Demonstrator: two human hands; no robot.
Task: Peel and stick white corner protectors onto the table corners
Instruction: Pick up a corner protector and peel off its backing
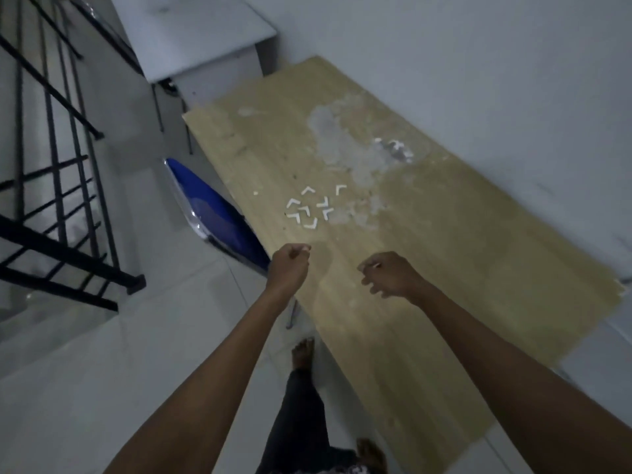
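Several small white L-shaped corner protectors [309, 208] lie scattered on the worn wooden table [427, 254], near its left edge. My left hand [290, 265] hovers just below them at that edge, its fingers curled into a fist with a tiny white bit at the fingertips. My right hand [388, 273] is over the tabletop to the right, pinching a small white piece between thumb and forefinger. What that piece is, I cannot tell for sure. A few white scraps [398, 148] lie farther back by the wall.
A blue chair [219, 217] is tucked against the table's left side. A white desk [191, 32] stands behind it. Black stair railing [58, 186] runs along the left. The wall [478, 63] borders the table's right side. My bare feet [302, 352] stand on pale floor tiles.
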